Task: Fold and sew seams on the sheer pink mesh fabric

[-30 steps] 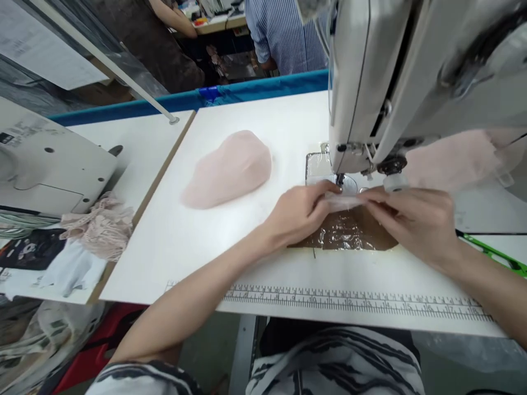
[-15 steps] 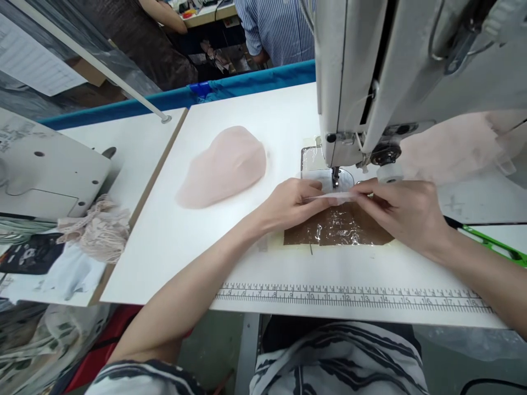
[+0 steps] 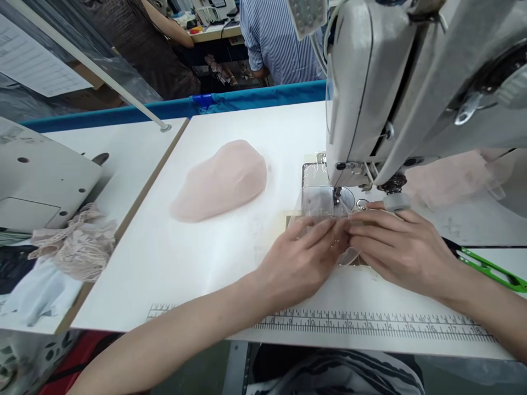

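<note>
My left hand (image 3: 302, 258) and my right hand (image 3: 395, 247) meet fingertip to fingertip on the white table just in front of the sewing machine's needle (image 3: 337, 193). Their fingers lie pressed on a small, thin, pale strip of fabric (image 3: 348, 255), most of it hidden beneath them. The white sewing machine (image 3: 411, 88) rises directly above and behind both hands. A pale pink moulded cup (image 3: 222, 181) rests on the table to the left, apart from my hands.
A printed ruler (image 3: 370, 326) runs along the table's front edge. Pink fabric (image 3: 448, 175) lies behind the machine at the right, a green tool (image 3: 489, 269) at the far right. Lace trim (image 3: 76, 241) and another machine (image 3: 37, 181) sit at the left. Two people stand beyond the blue edge.
Both hands have drawn back toward me from under the needle and now cover the brown taped patch. My fingers have flattened onto the strip. The camera has shifted slightly.
</note>
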### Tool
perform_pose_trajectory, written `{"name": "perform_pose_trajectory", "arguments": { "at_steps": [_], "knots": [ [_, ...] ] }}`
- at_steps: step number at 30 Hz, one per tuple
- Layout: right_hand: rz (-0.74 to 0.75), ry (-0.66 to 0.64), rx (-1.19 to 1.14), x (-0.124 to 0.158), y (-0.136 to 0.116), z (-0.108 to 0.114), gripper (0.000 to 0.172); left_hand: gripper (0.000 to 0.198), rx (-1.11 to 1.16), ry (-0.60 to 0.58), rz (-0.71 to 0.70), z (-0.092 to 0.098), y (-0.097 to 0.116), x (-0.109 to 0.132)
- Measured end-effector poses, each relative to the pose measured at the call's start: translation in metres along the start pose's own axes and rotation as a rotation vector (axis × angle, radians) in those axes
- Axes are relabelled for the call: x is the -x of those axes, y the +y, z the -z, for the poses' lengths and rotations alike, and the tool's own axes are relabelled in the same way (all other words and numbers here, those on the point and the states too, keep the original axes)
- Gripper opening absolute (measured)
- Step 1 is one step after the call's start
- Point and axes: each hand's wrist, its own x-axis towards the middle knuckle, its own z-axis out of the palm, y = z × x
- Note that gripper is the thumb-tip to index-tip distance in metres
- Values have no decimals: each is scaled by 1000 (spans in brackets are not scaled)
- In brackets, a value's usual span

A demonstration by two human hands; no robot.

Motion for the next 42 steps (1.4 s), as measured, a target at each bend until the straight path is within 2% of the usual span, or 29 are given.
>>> {"name": "perform_pose_trajectory", "arguments": {
  "at_steps": [4, 11, 18, 24, 32, 34, 42],
  "knots": [
    [-3, -6, -27, 1, 0, -2, 22, 28, 9, -93, 44, 0, 6, 8],
    [-1, 10, -12, 0, 0, -3, 24, 33, 23, -140, 59, -2, 5, 9],
    [-21, 52, 43, -1, 6, -10, 25, 32, 48, -102, 106, -7, -5, 3],
    [-25, 31, 68, -3, 14, -17, 22, 32, 38, -79, 122, -15, -16, -2],
    [-115, 32, 112, -11, 15, -21, 21, 32, 34, -75, 141, -22, -32, -9],
    [-127, 27, 116, -13, 13, -20, 19, 32, 28, -63, 133, -22, -29, -8],
    [2, 75, 108, -7, 9, -16, 16, 33, -8, -15, 117, -18, -7, 2]
  ]
}}
